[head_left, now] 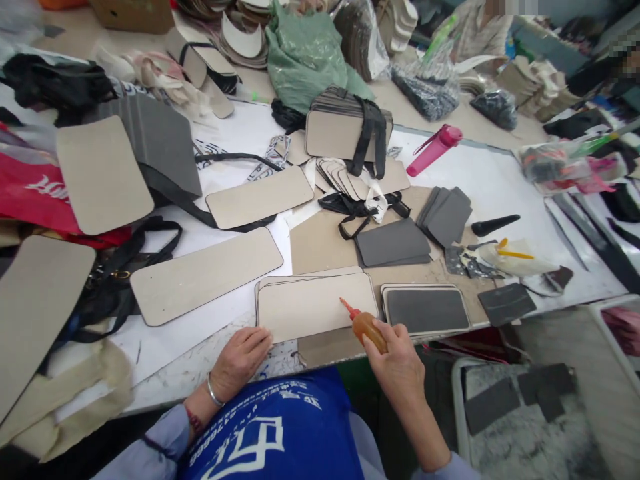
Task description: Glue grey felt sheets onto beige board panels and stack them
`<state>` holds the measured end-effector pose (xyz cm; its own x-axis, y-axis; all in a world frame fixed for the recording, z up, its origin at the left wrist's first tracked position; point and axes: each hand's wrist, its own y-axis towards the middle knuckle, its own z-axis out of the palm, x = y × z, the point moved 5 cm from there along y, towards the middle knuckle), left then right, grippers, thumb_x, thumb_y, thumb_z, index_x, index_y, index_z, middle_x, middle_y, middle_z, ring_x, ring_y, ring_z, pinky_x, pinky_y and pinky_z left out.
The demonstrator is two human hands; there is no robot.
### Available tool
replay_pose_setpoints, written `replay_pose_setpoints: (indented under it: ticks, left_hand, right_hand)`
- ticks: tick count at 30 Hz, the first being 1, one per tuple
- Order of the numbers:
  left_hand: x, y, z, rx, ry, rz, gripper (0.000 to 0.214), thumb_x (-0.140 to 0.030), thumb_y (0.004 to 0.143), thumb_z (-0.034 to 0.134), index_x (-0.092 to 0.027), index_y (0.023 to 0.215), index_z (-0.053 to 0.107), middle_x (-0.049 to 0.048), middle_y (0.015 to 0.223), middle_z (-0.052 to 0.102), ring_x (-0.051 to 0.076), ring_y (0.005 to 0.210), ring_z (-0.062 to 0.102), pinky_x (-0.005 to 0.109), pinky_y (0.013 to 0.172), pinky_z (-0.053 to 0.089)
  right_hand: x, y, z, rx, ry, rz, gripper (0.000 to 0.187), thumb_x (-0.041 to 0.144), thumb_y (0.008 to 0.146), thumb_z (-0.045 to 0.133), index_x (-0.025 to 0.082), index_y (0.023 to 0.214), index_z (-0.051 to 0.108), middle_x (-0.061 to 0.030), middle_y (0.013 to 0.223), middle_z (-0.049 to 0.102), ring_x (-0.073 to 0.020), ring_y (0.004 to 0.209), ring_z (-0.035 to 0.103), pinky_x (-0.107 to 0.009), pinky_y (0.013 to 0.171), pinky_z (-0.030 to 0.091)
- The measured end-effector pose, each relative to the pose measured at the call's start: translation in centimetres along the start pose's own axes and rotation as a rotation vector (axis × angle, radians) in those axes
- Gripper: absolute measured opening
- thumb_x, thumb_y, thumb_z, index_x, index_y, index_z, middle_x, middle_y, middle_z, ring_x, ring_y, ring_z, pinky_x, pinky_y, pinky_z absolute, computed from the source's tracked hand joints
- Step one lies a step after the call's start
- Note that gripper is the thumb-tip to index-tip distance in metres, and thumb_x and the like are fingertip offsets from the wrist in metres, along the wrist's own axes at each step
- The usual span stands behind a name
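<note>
My right hand [399,360] is wrapped round a glue bottle [369,331] with amber contents and a red nozzle. The nozzle tip points over the right part of a beige rounded panel [310,307], which lies on top of a small stack at the table's front edge. Whether the tip touches the panel I cannot tell. My left hand [243,360] rests with its fingers flat on the lower left corner of that panel. Just right of the stack lies a dark grey panel [427,309] on beige ones with a paler border.
Longer beige panels [207,277] lie to the left. Behind are grey pieces [393,242], a strapped bundle [343,133] and a pink bottle [434,151]. A black-handled tool [495,225] and a glue-stained container [510,257] stand right. A bin [530,427] is below the table edge.
</note>
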<state>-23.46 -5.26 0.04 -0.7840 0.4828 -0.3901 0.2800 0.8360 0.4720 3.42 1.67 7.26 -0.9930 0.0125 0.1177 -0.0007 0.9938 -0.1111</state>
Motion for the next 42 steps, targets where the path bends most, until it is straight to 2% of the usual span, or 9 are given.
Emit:
replay_pose_setpoints:
  ticks: [6, 13, 17, 26, 32, 36, 42]
  left_hand:
    - [-0.2, 0.3, 0.0, 0.003, 0.008, 0.026, 0.014, -0.012, 0.081, 0.054, -0.013, 0.093, 0.06, 0.0071, 0.087, 0.065, 0.017, 0.088, 0.056, 0.03, 0.074, 0.052]
    - [-0.2, 0.4, -0.3, -0.003, 0.005, 0.018, 0.014, -0.012, 0.081, 0.053, -0.015, 0.092, 0.061, 0.0058, 0.087, 0.066, 0.016, 0.087, 0.058, 0.029, 0.075, 0.052]
    - [0.0, 0.1, -0.1, -0.019, -0.02, 0.009, 0.015, -0.012, 0.081, 0.053, -0.015, 0.093, 0.06, 0.006, 0.087, 0.066, 0.016, 0.087, 0.058, 0.03, 0.075, 0.052]
    - [-0.2, 0.1, 0.0, -0.025, 0.015, -0.007, 0.01, -0.013, 0.081, 0.053, -0.016, 0.087, 0.061, 0.005, 0.084, 0.065, 0.016, 0.083, 0.058, 0.03, 0.074, 0.052]
    - [-0.1, 0.0, 0.1, -0.011, 0.003, -0.026, 0.012, -0.014, 0.083, 0.05, -0.017, 0.086, 0.061, 0.0046, 0.084, 0.065, 0.015, 0.082, 0.058, 0.03, 0.073, 0.052]
    - [-0.1, -0.2, 0.2, -0.035, -0.011, -0.029, 0.012, -0.014, 0.082, 0.051, -0.018, 0.087, 0.061, 0.0047, 0.083, 0.065, 0.015, 0.083, 0.059, 0.03, 0.073, 0.052]
    - [0.0, -0.3, 0.4, -0.017, -0.001, -0.007, 0.011, -0.014, 0.082, 0.051, -0.017, 0.085, 0.06, 0.0046, 0.081, 0.065, 0.015, 0.082, 0.059, 0.031, 0.075, 0.052]
  right_hand:
    - [-3.0, 1.1, -1.3, -0.024, -0.091, 0.105, 0.028, 0.033, 0.077, 0.056, 0.027, 0.105, 0.057, -0.0005, 0.083, 0.047, -0.0144, 0.072, 0.05, -0.022, 0.05, 0.033]
    - [-4.0, 1.2, -1.3, -0.093, -0.124, 0.139, 0.028, 0.032, 0.077, 0.057, 0.026, 0.104, 0.057, -0.0011, 0.083, 0.046, -0.0149, 0.072, 0.05, -0.023, 0.051, 0.032]
    - [-2.3, 0.6, -0.9, -0.061, -0.079, 0.127, 0.028, 0.032, 0.077, 0.055, 0.026, 0.104, 0.057, -0.0007, 0.083, 0.046, -0.0144, 0.071, 0.051, -0.023, 0.051, 0.034]
    - [6.7, -1.8, 1.5, 0.052, 0.12, -0.115, 0.03, 0.03, 0.076, 0.055, 0.024, 0.106, 0.059, -0.0026, 0.084, 0.05, -0.015, 0.073, 0.054, -0.023, 0.057, 0.041]
    - [10.9, -2.8, 2.4, 0.147, 0.18, -0.217, 0.032, 0.027, 0.074, 0.057, 0.025, 0.106, 0.058, -0.0033, 0.084, 0.05, -0.0172, 0.077, 0.055, -0.025, 0.061, 0.043]
    - [11.3, -3.2, 2.8, 0.156, 0.263, -0.215, 0.032, 0.027, 0.073, 0.057, 0.025, 0.105, 0.059, -0.0029, 0.086, 0.052, -0.0172, 0.078, 0.056, -0.026, 0.065, 0.046]
    - [7.4, -4.1, 2.5, 0.137, 0.344, -0.091, 0.032, 0.035, 0.076, 0.054, 0.025, 0.106, 0.057, -0.0021, 0.09, 0.053, -0.0156, 0.076, 0.058, -0.027, 0.068, 0.048]
